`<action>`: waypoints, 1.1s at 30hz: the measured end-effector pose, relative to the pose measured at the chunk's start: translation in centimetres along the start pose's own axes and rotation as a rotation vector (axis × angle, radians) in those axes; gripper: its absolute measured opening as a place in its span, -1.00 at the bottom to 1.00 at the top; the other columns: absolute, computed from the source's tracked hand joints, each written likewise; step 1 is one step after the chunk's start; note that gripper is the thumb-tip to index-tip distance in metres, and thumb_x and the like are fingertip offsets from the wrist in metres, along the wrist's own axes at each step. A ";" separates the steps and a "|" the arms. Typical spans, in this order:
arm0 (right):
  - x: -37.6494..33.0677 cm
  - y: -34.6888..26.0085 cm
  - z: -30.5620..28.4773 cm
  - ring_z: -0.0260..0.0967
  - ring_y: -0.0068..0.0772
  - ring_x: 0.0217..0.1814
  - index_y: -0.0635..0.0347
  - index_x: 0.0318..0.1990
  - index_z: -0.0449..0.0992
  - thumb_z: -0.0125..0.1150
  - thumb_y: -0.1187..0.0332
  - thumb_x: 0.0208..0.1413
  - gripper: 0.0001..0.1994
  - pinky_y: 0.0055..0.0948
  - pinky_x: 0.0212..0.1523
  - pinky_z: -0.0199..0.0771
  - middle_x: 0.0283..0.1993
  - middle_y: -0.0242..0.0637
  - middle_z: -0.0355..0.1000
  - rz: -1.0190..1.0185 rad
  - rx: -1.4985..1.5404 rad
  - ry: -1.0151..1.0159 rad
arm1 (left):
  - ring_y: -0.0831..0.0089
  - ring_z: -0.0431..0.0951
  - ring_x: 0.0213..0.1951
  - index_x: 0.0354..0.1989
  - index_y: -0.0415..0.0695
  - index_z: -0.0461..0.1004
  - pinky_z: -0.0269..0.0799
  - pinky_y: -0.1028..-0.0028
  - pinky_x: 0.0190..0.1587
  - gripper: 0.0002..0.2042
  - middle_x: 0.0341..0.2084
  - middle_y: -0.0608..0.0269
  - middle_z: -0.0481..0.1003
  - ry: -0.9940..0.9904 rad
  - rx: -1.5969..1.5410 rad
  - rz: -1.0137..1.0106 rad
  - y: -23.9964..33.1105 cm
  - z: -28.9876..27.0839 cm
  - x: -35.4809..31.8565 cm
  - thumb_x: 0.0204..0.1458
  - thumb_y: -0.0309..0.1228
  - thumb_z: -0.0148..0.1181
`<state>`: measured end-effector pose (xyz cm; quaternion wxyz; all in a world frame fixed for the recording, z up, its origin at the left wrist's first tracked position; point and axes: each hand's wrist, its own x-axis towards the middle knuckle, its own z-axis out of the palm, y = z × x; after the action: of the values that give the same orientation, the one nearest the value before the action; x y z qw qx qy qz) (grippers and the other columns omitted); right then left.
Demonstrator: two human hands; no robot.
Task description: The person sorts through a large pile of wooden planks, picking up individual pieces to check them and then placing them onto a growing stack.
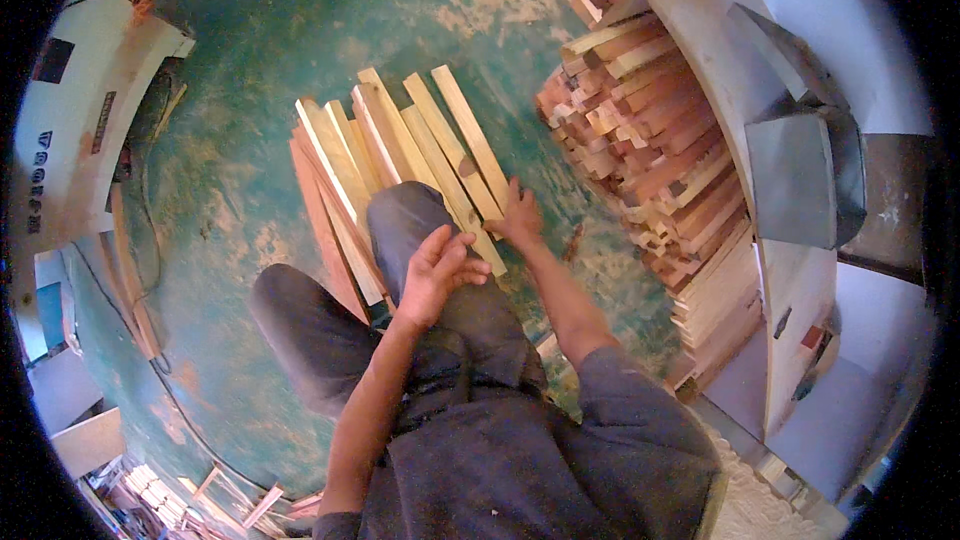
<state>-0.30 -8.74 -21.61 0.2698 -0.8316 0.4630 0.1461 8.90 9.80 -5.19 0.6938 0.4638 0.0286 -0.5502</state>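
Several pale and reddish wooden strips [345, 155] lie side by side on the green floor in front of my knees. My right hand [520, 218] reaches down to the near end of the rightmost pale strip [468, 130], thumb on one side and fingers on the other. Its grip is partly hidden by the hand itself. Above my right thigh, my left hand [437, 275] hangs with its fingers loosely bent and apart, holding nothing. My knee covers the near ends of some middle strips.
A tall stack of wooden strips [640, 130] stands to the right, beside a board panel [745, 120] and a grey metal box [792, 180]. At the left are a white cabinet [90, 130] and a dark cable [185, 410]. More wood pieces [160, 495] lie at the lower left.
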 end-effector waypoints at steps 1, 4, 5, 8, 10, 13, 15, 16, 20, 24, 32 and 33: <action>0.1 0.6 0.2 0.22 0.11 0.16 0.04 0.40 -0.09 0.56 -0.02 -0.45 0.21 -0.03 0.07 0.31 0.17 0.01 0.15 -0.010 -0.014 0.052 | 0.16 0.57 -0.19 0.27 -0.32 0.00 0.55 0.28 -0.19 -0.51 0.06 0.01 0.31 0.014 0.017 0.008 0.0 0.1 0.0 0.24 -0.44 -0.03; 0.2 2.3 1.3 0.25 0.09 0.14 0.06 0.38 -0.03 0.53 -0.03 -0.40 0.14 -0.06 0.07 0.34 0.19 -0.01 0.14 -0.022 -0.040 0.187 | 0.18 0.57 -0.20 0.20 -0.34 0.07 0.55 0.29 -0.20 -0.58 0.05 0.00 0.32 -0.002 0.016 -0.002 0.4 1.0 -0.1 0.24 -0.44 -0.03; -0.1 1.7 0.9 0.22 0.11 0.17 0.06 0.38 -0.03 0.54 -0.03 -0.41 0.14 -0.05 0.08 0.32 0.22 0.00 0.12 -0.066 -0.064 0.132 | 0.18 0.57 -0.20 0.19 -0.34 0.08 0.55 0.29 -0.20 -0.59 0.05 0.01 0.32 0.003 0.033 -0.009 0.4 0.7 -0.1 0.24 -0.44 -0.03; -1.9 0.1 0.7 0.03 0.24 0.31 0.07 0.37 -0.01 0.54 -0.04 -0.42 0.14 0.09 0.19 0.18 0.33 0.07 -0.01 -0.280 -0.203 0.211 | 0.18 0.57 -0.20 0.16 -0.35 0.10 0.55 0.28 -0.20 -0.61 0.04 0.01 0.33 -0.005 0.059 -0.018 0.5 0.4 0.1 0.24 -0.44 -0.03; -2.9 -0.6 1.0 -0.16 0.32 0.40 0.06 0.37 0.00 0.55 -0.04 -0.43 0.14 0.21 0.26 0.02 0.38 0.13 -0.13 -0.251 -0.151 0.153 | 0.18 0.57 -0.19 0.16 -0.35 0.10 0.55 0.28 -0.19 -0.62 0.03 0.01 0.33 -0.001 0.047 -0.002 0.5 0.5 0.0 0.24 -0.45 -0.03; -3.5 -0.8 0.4 -0.24 0.34 0.44 0.05 0.38 -0.02 0.55 -0.02 -0.42 0.15 0.26 0.29 -0.05 0.42 0.13 -0.19 -0.198 -0.161 0.095 | 0.17 0.58 -0.20 0.18 -0.34 0.09 0.56 0.28 -0.20 -0.60 0.03 0.01 0.34 0.017 0.037 -0.019 0.5 0.6 0.1 0.24 -0.44 -0.02; -3.7 -1.2 0.0 -0.28 0.35 0.45 0.04 0.39 -0.03 0.55 0.00 -0.41 0.14 0.29 0.30 -0.08 0.43 0.13 -0.21 -0.202 -0.168 0.065 | 0.16 0.58 -0.20 0.21 -0.33 0.08 0.56 0.28 -0.20 -0.57 0.04 0.00 0.34 0.014 0.030 -0.010 0.0 0.3 0.0 0.24 -0.44 -0.02; -3.5 -1.5 -0.1 -0.28 0.34 0.45 0.04 0.39 -0.03 0.55 0.01 -0.40 0.14 0.31 0.30 -0.10 0.43 0.12 -0.22 -0.241 -0.176 0.070 | 0.16 0.58 -0.20 0.22 -0.33 0.07 0.56 0.27 -0.20 -0.56 0.05 0.00 0.34 0.013 0.025 -0.004 -0.1 0.2 0.1 0.23 -0.43 -0.01; -3.0 -1.5 0.4 -0.29 0.42 0.44 0.01 0.41 -0.08 0.54 -0.04 -0.43 0.19 0.39 0.28 -0.11 0.47 0.14 -0.31 -0.258 -0.220 0.069 | 0.16 0.58 -0.19 0.26 -0.34 0.01 0.56 0.27 -0.19 -0.50 0.06 0.00 0.34 0.009 0.045 -0.005 0.0 0.2 0.0 0.23 -0.42 0.00; -3.2 -2.3 0.4 -0.29 0.36 0.46 0.01 0.40 -0.08 0.54 0.04 -0.41 0.16 0.39 0.27 -0.10 0.46 0.09 -0.27 -0.288 -0.292 0.097 | 0.16 0.59 -0.22 0.27 -0.35 -0.03 0.57 0.25 -0.21 -0.45 0.04 -0.01 0.39 0.034 0.055 0.026 -0.2 0.3 0.0 0.22 -0.39 0.04; -4.0 -1.6 -0.9 -0.21 0.32 0.43 0.02 0.36 0.03 0.52 0.17 -0.38 0.05 0.35 0.26 -0.05 0.43 0.10 -0.21 -0.263 -0.220 0.048 | 0.18 0.57 -0.18 0.33 -0.37 -0.14 0.53 0.28 -0.17 -0.38 0.04 0.02 0.33 0.020 0.046 0.017 -0.4 -0.1 0.0 0.24 -0.38 0.02; -4.3 -0.8 0.2 -0.21 0.33 0.43 0.03 0.36 0.03 0.52 0.18 -0.36 0.04 0.35 0.26 -0.05 0.43 0.12 -0.20 -0.301 -0.238 0.090 | 0.18 0.57 -0.18 0.33 -0.37 -0.14 0.53 0.28 -0.17 -0.38 0.04 0.01 0.33 0.010 0.040 0.017 -0.3 0.0 0.0 0.24 -0.39 0.02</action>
<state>-1.90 -5.33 -19.37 0.1675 -0.9231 0.3246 0.1202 8.70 9.81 -5.40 0.6889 0.4806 0.0173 -0.5423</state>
